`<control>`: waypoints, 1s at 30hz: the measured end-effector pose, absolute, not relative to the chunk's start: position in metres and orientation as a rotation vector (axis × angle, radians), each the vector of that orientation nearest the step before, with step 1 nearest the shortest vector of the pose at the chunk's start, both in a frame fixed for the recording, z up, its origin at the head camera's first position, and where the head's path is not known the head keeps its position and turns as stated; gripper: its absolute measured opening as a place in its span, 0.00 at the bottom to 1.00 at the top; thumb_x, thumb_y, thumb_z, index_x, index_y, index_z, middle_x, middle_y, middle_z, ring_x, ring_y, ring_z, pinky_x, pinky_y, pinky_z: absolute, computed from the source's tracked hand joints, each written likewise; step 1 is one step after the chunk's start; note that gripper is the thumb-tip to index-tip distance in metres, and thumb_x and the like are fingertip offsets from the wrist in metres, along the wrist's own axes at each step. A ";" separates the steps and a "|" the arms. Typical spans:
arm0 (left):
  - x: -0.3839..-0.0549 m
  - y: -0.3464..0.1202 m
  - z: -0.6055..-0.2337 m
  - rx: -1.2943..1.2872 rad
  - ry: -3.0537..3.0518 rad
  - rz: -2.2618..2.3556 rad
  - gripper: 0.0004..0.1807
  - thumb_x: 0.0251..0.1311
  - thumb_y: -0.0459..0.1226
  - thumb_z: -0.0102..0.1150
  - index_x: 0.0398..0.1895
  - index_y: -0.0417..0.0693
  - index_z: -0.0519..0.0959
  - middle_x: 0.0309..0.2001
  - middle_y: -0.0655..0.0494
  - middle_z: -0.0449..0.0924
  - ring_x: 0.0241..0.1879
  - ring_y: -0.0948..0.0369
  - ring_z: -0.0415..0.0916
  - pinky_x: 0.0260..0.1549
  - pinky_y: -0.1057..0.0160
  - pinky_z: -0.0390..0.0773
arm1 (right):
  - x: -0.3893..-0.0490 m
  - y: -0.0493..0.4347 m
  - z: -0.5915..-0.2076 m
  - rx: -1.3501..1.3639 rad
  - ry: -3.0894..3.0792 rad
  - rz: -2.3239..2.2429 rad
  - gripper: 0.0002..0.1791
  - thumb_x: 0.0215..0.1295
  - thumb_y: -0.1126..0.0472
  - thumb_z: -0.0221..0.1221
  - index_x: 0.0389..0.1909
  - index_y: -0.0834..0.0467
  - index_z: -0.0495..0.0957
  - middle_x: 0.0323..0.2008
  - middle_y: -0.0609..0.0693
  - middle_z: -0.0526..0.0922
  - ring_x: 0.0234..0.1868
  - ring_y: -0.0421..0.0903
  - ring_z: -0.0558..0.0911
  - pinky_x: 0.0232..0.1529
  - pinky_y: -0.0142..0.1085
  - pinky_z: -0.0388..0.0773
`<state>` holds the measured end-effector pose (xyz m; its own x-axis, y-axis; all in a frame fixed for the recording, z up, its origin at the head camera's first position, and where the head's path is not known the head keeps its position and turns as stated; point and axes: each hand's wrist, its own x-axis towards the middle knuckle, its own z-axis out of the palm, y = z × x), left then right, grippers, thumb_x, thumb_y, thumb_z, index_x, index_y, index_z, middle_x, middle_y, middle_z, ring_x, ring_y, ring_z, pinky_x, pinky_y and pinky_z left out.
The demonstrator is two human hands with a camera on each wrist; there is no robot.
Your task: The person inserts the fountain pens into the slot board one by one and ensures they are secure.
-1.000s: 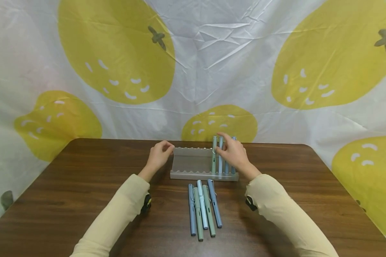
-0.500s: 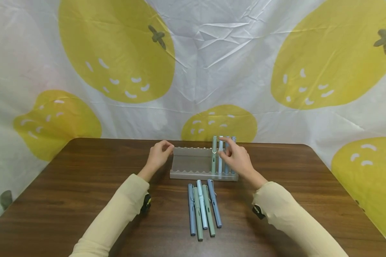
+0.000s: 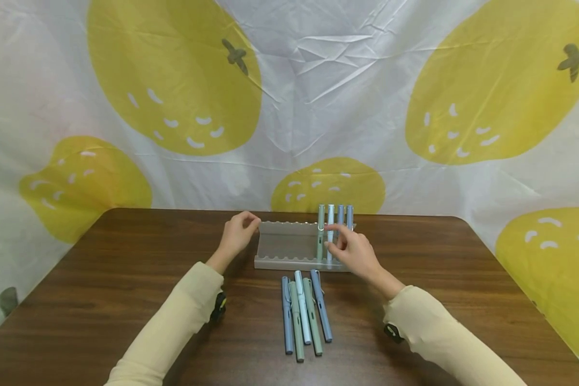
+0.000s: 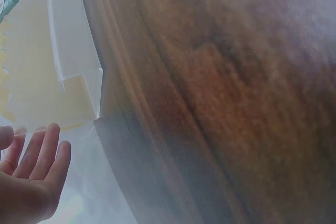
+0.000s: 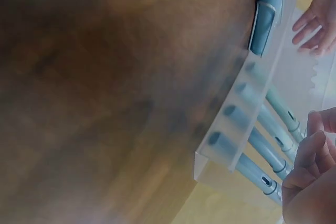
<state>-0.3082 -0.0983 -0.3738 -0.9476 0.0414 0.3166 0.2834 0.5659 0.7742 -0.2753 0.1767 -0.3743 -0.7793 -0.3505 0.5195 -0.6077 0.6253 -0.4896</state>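
A clear pen rack (image 3: 284,244) with scalloped edges stands at the back of the table. My left hand (image 3: 236,236) pinches its upper left corner; in the left wrist view the other fingers (image 4: 47,156) extend beyond the edge. Several capped pens lean side by side at the rack's right end: a green pen (image 3: 321,214), a light blue pen (image 3: 331,214) and darker blue ones (image 3: 349,213). My right hand (image 3: 359,254) hovers in front of them, fingers loosely bent and holding nothing, its index fingertip close to the green pen.
Several loose pens (image 3: 303,308) in blue, green and light blue lie in a bunch on the brown wooden table (image 3: 140,279), just in front of the rack. A white cloth with yellow fruit prints (image 3: 173,80) hangs behind the table's far edge.
My right hand has come down from the green pen's top and away from it, uncovering the tops of the blue pens. My left hand stays at the rack's corner.
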 end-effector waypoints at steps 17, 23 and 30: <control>-0.312 -0.099 -0.374 -0.280 -2.547 -1.354 0.12 0.62 0.39 0.49 0.38 0.38 0.76 0.34 0.47 0.78 0.33 0.52 0.77 0.35 0.56 0.74 | -0.260 0.179 -0.383 0.804 -2.626 1.070 0.13 0.56 0.64 0.58 0.43 0.61 0.75 0.12 0.40 0.70 0.12 0.37 0.66 0.14 0.31 0.63; -0.311 -0.099 -0.373 -0.284 -2.540 -1.351 0.12 0.62 0.38 0.49 0.37 0.38 0.76 0.33 0.46 0.79 0.33 0.52 0.77 0.35 0.56 0.73 | -0.257 0.179 -0.385 0.848 -2.678 1.113 0.10 0.56 0.66 0.58 0.41 0.60 0.76 0.12 0.41 0.72 0.13 0.38 0.69 0.13 0.31 0.63; -0.312 -0.098 -0.374 -0.277 -2.537 -1.326 0.12 0.61 0.39 0.49 0.37 0.38 0.76 0.33 0.47 0.79 0.33 0.53 0.76 0.35 0.56 0.73 | -0.258 0.180 -0.388 0.889 -2.721 1.133 0.10 0.56 0.65 0.57 0.40 0.60 0.76 0.14 0.42 0.73 0.14 0.38 0.70 0.13 0.31 0.65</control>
<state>-0.3123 -0.0984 -0.3739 -0.9467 0.0459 0.3188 0.2879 0.5643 0.7737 -0.2582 0.1803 -0.3883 -0.8315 -0.4868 0.2676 -0.5329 0.5628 -0.6319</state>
